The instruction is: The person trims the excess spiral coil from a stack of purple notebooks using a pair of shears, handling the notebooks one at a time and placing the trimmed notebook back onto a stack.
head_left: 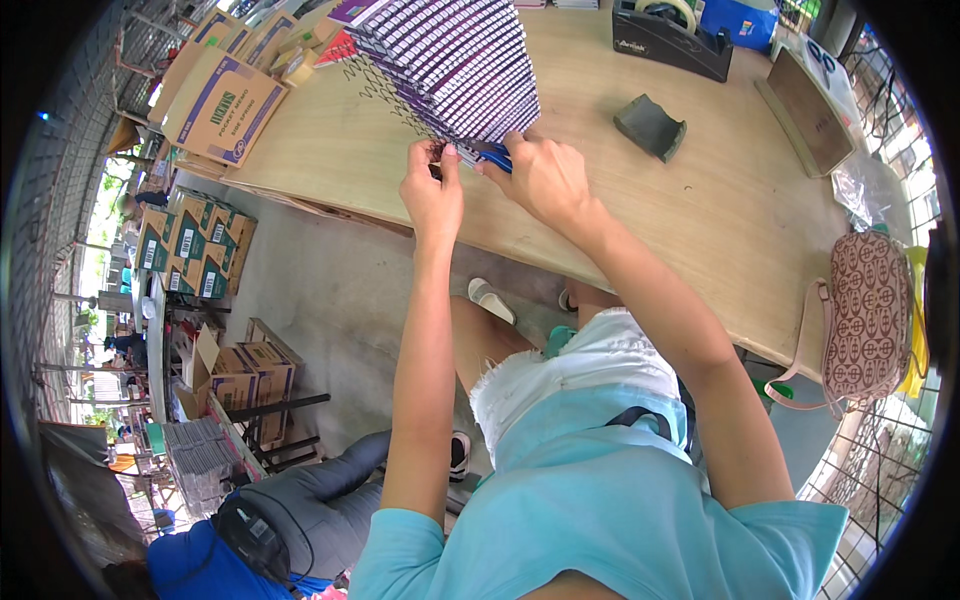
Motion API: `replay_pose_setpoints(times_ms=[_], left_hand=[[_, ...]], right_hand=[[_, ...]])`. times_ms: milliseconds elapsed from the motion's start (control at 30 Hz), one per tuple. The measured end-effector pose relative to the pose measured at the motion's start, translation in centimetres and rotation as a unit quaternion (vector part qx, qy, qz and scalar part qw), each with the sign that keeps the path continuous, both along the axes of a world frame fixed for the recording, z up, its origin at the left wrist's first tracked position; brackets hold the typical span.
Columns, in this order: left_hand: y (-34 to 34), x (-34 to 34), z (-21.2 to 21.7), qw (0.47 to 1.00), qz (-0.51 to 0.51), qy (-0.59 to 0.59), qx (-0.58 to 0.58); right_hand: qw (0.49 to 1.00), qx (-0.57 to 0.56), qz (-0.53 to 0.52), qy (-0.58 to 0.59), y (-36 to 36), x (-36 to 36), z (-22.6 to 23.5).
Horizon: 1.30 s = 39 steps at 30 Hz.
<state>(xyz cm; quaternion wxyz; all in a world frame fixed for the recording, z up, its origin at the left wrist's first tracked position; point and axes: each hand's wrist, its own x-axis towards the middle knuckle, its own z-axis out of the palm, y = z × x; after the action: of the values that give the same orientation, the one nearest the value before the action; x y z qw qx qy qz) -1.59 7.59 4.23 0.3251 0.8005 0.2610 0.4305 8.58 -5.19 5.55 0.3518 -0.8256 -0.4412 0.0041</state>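
A tall stack of small spiral notebooks [460, 70] with purple and white patterned edges lies fanned out across the far middle of the table. Loose ends of dark spiral wire [385, 97] stick out along its left side. At the near end of the stack, my left hand [432, 195] pinches a notebook's edge by its wire, fingers closed. Just to the right, my right hand [550, 178] is wrapped round a blue-handled hand tool [495, 158], which looks like pliers or cutters. Its jaws point at the wire near my left fingertips and are partly hidden.
A dark curved block [650, 128] lies on the wooden table [720, 215], right of the stack. Behind it stands a black tape dispenser [670, 42]. Cardboard boxes [222, 105] sit at the far left, and a patterned handbag [870, 310] at the right edge. Another person [320, 510] is at lower left.
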Motion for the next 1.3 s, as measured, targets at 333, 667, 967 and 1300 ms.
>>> replay_pose_setpoints(times_ms=[333,667,967,1300], left_hand=[[0.3,-0.5,0.4,0.999,-0.031,-0.002,-0.018],[0.2,-0.1,1.2,1.0,-0.019,0.001,-0.013],[-0.3,0.1,1.6,1.0,-0.007,0.014,0.001],[0.1,-0.2,1.4,1.0,-0.012,0.004,-0.002]], right_hand=[[0.991,0.068,-0.052,-0.102,-0.5,-0.3,0.4],[0.987,0.039,-0.069,-0.137,-0.8,-0.4,0.5],[0.997,0.027,-0.037,-0.061,-0.1,0.2,0.6],[0.983,0.089,-0.06,-0.151,-0.6,-0.3,1.1]])
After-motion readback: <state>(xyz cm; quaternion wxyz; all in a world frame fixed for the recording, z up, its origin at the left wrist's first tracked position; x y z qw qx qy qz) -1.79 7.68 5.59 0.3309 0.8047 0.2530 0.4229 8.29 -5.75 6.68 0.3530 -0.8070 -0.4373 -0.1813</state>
